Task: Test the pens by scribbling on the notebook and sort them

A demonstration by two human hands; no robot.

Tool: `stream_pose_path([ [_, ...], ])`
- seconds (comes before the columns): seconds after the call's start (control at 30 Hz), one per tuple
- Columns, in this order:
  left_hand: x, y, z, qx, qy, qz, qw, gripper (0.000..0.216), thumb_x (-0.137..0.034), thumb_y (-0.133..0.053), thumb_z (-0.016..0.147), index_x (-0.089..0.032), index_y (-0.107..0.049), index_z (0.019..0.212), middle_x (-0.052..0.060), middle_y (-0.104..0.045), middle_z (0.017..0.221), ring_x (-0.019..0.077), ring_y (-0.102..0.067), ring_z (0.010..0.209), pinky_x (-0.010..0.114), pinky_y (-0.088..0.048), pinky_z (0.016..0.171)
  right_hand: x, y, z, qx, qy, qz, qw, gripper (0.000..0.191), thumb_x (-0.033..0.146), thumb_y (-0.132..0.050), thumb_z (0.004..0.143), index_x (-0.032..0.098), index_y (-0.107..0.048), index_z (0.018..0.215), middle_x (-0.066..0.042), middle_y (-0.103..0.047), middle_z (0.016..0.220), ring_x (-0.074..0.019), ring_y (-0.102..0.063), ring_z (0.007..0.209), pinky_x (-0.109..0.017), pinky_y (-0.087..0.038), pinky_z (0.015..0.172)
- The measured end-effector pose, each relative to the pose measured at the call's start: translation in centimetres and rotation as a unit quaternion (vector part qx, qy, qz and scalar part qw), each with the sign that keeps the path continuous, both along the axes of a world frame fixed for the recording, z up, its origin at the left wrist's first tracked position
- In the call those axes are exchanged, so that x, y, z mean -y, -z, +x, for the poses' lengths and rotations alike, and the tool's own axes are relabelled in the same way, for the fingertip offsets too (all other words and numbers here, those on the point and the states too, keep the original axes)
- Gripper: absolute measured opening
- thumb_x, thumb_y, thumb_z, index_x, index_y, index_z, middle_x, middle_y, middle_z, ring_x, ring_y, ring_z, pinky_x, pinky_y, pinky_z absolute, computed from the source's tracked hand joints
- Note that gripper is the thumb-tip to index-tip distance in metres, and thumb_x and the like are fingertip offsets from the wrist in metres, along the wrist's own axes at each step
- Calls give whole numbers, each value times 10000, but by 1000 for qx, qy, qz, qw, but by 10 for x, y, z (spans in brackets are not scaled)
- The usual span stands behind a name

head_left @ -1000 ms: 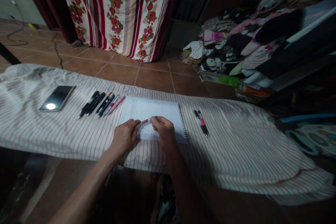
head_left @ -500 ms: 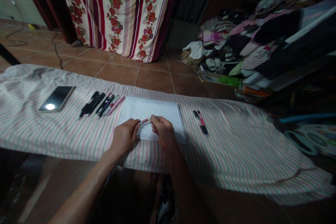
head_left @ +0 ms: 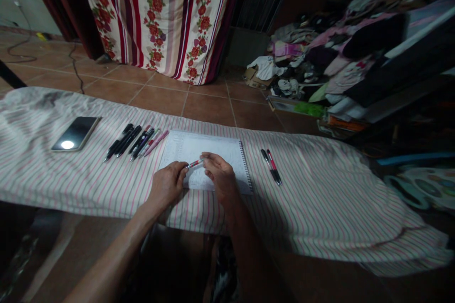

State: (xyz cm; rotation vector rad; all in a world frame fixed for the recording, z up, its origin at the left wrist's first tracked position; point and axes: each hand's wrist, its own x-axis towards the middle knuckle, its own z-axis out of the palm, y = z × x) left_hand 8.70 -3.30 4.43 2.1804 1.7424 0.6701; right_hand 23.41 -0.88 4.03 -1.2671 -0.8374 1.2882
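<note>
A slim pen (head_left: 195,163) with red and white markings is held between my two hands, above a spiral notebook (head_left: 213,146). My left hand (head_left: 168,181) pinches its left end. At the other end, the fingers of my right hand (head_left: 219,173) are closed around the tip of the pen. The notebook's pages are white with faint marks, and its spiral runs along the right side. Left of the notebook lies a row of several pens (head_left: 137,141), black, white and pink. To its right rest a black pen (head_left: 270,166) and a red-and-black pen (head_left: 274,166), side by side.
A phone (head_left: 76,132) with a bright reflection lies at the left on the striped cloth (head_left: 320,199) covering the table. Beyond the table are a tiled floor (head_left: 206,104), a floral curtain (head_left: 170,19) and a heap of clothes (head_left: 320,52) at the right.
My right hand's fingers have shifted slightly up and left along the pen. The left hand has moved a touch to the left, still gripping the pen.
</note>
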Motion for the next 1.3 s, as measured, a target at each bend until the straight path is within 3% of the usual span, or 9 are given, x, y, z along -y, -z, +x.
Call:
stream_pose_path([
  [0.07,0,0,0,0,-1,4,1000,285,-288,-358,888,-187,-595,1009,43,-673,956,186,-630,866,268,-459,731,3,-6,-2,-8,15,-35,999,357,404,-668,570,208,-661,868,-11,-640,831,-91,-516,629,-196,-369,510],
  [0.13,0,-1,0,-4,4,9,1000,292,-291,-349,892,-185,-592,1015,45,-668,959,186,-627,869,268,-457,731,4,-9,-3,3,33,-66,997,361,458,-654,589,202,-654,843,-18,-636,831,-94,-525,628,-193,-369,497],
  [0.27,1,-1,-1,-34,15,19,999,300,-297,-331,899,-185,-584,1016,48,-660,932,179,-625,846,261,-448,706,4,-6,0,74,25,-56,995,337,496,-649,587,163,-603,607,7,-559,581,-70,-411,473,-203,-278,420],
  [0.37,2,-1,-1,-58,19,20,998,302,-303,-324,900,-194,-586,1003,46,-656,901,180,-627,814,260,-441,663,1,0,3,93,17,-15,995,312,464,-653,578,158,-597,553,32,-494,477,-67,-346,433,-224,-240,422],
  [0.53,1,0,0,-36,12,2,999,290,-290,-339,894,-193,-592,999,42,-662,932,185,-627,836,265,-439,688,-2,5,3,74,31,19,997,257,396,-659,552,156,-647,643,34,-521,491,-76,-358,449,-235,-254,446],
  [0.77,1,-1,0,-44,3,2,999,282,-287,-339,895,-197,-583,1004,40,-658,937,176,-622,840,256,-431,690,2,-1,-2,51,24,-30,998,329,464,-633,581,164,-641,714,-13,-610,646,-93,-467,533,-206,-322,455],
  [1.0,3,-2,3,-81,19,7,996,316,-308,-292,908,-204,-577,996,36,-643,864,165,-616,787,248,-410,631,1,3,3,102,21,-17,994,296,448,-656,571,159,-592,565,36,-487,461,-68,-343,423,-223,-254,420],
  [1.17,3,-2,2,-53,13,-7,999,295,-292,-321,899,-200,-580,1006,42,-655,921,176,-621,833,259,-424,672,-1,5,4,72,6,11,997,248,389,-646,573,162,-638,674,39,-502,485,-77,-351,448,-224,-263,433],
  [1.3,3,-2,1,-39,4,-9,999,281,-284,-341,893,-200,-581,1012,40,-660,945,176,-622,854,258,-433,691,2,-1,1,33,-6,-15,999,299,393,-655,566,172,-661,769,18,-557,585,-83,-427,516,-202,-304,459],
])
